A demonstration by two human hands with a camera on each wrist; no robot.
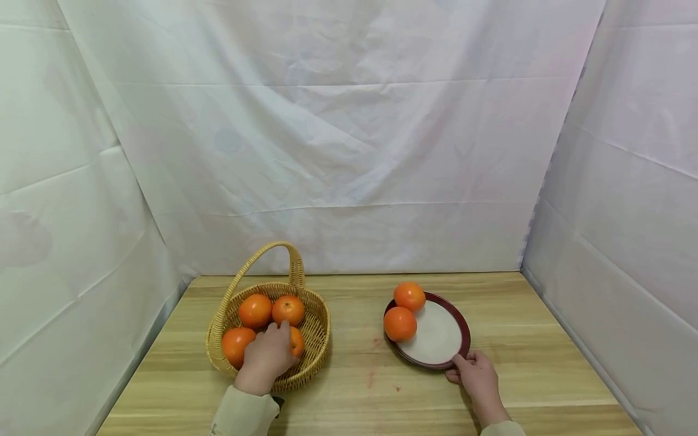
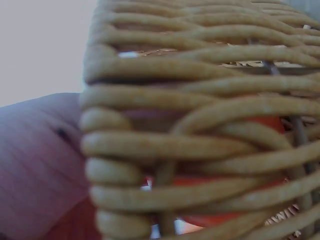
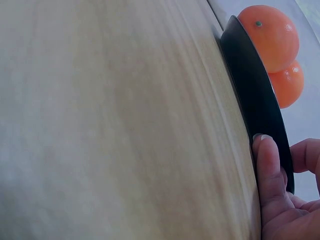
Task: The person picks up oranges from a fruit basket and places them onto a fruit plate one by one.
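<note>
- Inside the basket (image 1: 325, 320), toward the front right, one orange (image 1: 297, 343) is partly covered by the left hand (image 1: 267, 353), the nearer one; whether it is gripped cannot be told.
- Well apart, to the right, the plate (image 1: 438, 335) is pinched at its near rim by the right hand (image 1: 477, 380).
- No long axis is offered.

Glossy smooth oranges (image 1: 400, 324), rough woven-wicker basket (image 1: 316, 336), smooth plate (image 1: 436, 334), wood-grained tabletop (image 1: 354, 387) and matt, creased cloth backdrop (image 1: 349, 151).
</note>
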